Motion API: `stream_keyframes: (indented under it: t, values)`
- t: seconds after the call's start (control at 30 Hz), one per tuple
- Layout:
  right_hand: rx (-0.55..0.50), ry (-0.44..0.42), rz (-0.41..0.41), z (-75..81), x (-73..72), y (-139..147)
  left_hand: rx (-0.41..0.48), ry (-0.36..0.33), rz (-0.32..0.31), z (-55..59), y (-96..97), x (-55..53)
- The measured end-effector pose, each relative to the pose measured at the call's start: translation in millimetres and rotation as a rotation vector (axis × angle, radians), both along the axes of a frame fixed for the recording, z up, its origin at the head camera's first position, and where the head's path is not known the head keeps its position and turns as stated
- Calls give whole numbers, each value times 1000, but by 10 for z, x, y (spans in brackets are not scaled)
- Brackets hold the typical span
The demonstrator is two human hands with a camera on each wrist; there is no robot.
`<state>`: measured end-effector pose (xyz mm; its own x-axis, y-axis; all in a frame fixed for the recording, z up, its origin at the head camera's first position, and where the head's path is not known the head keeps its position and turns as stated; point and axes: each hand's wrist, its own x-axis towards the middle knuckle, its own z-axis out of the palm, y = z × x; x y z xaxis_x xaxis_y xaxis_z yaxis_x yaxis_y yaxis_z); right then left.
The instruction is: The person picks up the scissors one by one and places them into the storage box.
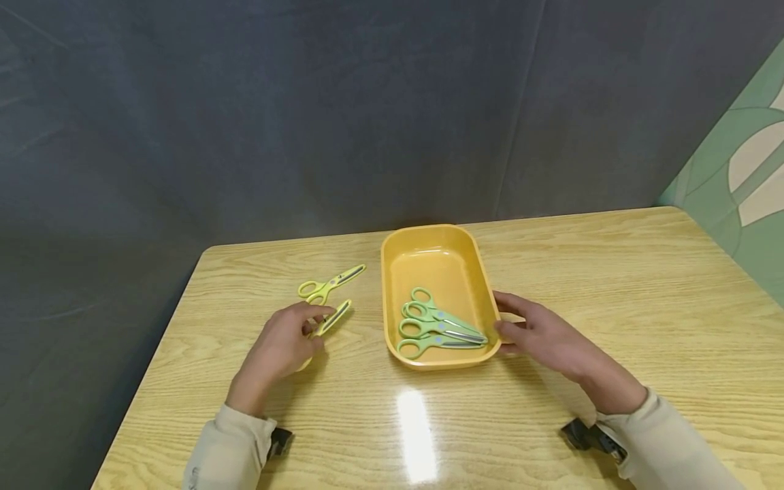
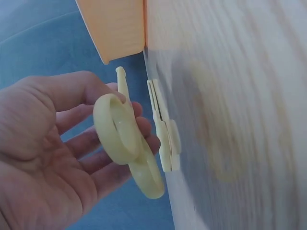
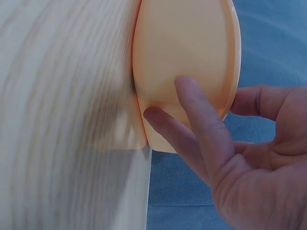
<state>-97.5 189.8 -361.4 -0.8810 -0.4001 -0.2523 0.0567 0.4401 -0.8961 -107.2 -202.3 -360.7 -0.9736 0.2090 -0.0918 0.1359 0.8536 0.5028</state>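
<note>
My left hand (image 1: 278, 344) holds a pair of yellow scissors (image 2: 112, 127) between thumb and fingers, above the table. Its loops stick out toward the palm side in the left wrist view, and the slim blade end points toward the tray. A second pair of yellow scissors (image 1: 331, 282) lies on the table just beyond that hand. To the right stands a yellow-orange tray (image 1: 392, 299), with several green scissors (image 1: 429, 330) in its near half, their blades pointing right. My right hand (image 1: 545, 337) touches the tray's right outer side near the front corner, fingers loosely extended.
The wooden table (image 1: 588, 258) ends at a dark cloth (image 1: 343, 122) behind the tray. A green patterned surface (image 1: 735, 170) is at the far right. Black wrist devices (image 1: 591, 439) sit at both cuffs.
</note>
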Motion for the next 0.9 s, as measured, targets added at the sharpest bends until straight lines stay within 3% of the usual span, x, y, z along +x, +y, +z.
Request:
stream_keyframes:
  t: [0.27, 0.7, 0.9]
  values:
    - [-17, 13, 13, -6, -7, -22, 87, 79, 2, 21, 4, 4]
    - [1, 8, -2, -7, -4, -11, 194, 84, 10, 41, 43, 26]
    - [-12, 4, 3, 13, -5, -12, 189, 116, 23, 106, 25, 48]
